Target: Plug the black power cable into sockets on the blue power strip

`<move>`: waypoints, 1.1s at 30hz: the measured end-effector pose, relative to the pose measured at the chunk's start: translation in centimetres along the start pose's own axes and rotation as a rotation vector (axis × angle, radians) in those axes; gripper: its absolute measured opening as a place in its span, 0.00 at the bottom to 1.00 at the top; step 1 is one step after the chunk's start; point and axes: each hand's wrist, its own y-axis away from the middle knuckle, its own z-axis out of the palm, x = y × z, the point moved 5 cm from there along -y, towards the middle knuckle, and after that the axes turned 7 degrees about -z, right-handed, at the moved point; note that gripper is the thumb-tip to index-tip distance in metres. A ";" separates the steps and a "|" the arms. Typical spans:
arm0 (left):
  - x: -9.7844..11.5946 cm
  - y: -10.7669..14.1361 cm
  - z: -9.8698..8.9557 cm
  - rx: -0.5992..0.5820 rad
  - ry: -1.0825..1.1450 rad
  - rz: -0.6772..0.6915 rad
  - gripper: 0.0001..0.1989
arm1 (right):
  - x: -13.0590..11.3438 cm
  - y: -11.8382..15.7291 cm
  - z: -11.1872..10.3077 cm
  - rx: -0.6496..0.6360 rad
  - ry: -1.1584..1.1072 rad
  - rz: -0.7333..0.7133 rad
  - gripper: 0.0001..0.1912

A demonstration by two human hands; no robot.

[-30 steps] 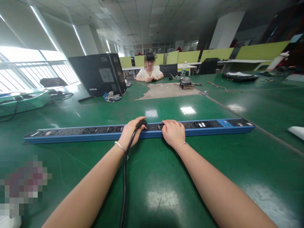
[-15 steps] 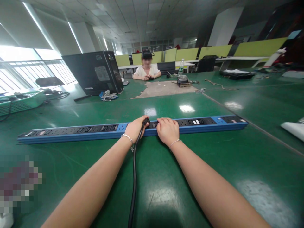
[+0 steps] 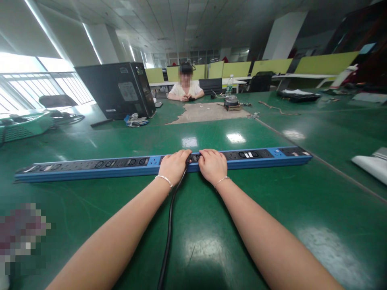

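The person's left hand (image 3: 173,167) is at the middle of a long blue power strip (image 3: 90,173), its fingers curled around the plug end of a black cable (image 3: 169,225); most of the plug is hidden by the hand, so how far it sits in a socket cannot be told. The right hand (image 3: 213,166) rests on the strip just beside the left, fingers bent over the far edge and the thumb near the sockets, partly closed on the strip. The two hands are close together but apart, and each wrist wears a thin bracelet. The strip lies flat across the green table (image 3: 248,257), its row of black sockets facing up, with blue sections among them. The cable runs from the left hand down between the forearms toward the near edge of the view. Beyond the strip, on the left, stand a black computer case (image 3: 111,92) and, at its foot, a pair of gloves (image 3: 136,120); farther left is a green basket (image 3: 28,127). Across the table sits another person (image 3: 185,86), hands together on the tabletop, with a clear bottle (image 3: 229,86) and a dark round object (image 3: 231,101) off to the right.
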 end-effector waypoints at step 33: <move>-2.1 1.1 1.1 0.120 -0.065 -0.071 0.22 | -3.9 -0.4 0.8 0.129 -0.306 -0.244 0.15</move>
